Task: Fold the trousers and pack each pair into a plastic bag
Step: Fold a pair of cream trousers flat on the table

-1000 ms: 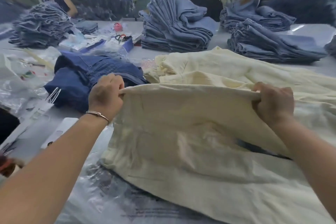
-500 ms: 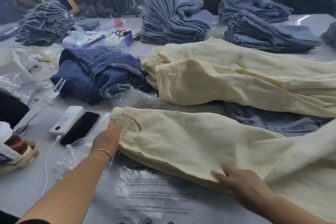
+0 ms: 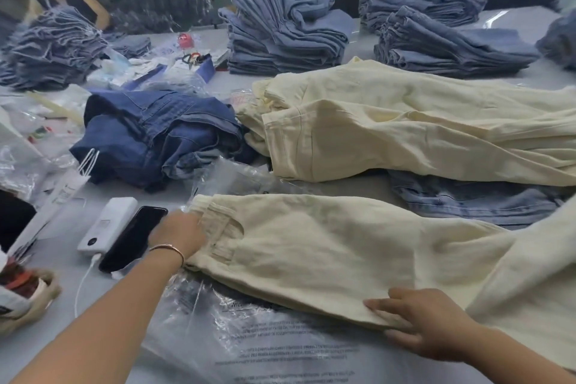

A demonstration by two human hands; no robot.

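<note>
A cream pair of trousers (image 3: 327, 252) lies flat across the table in front of me, waistband to the left, on top of a clear printed plastic bag (image 3: 265, 343). My left hand (image 3: 177, 232) grips the waistband end, fingers hidden under the cloth. My right hand (image 3: 417, 321) lies flat on the trousers' near edge, fingers stretched out to the left. A second cream pair (image 3: 405, 134) lies behind, over a light blue denim pair (image 3: 467, 199).
A black phone (image 3: 132, 238) and a white power bank (image 3: 107, 223) lie just left of my left hand. Crumpled dark blue jeans (image 3: 149, 137) sit behind them. Stacks of folded blue jeans (image 3: 280, 34) line the back. A person stands at the far left.
One second ago both hands held the cream trousers up by a fold. They have laid the pair flat on the bag; the left hand is at the waistband, the right hand smoothing the near edge.
</note>
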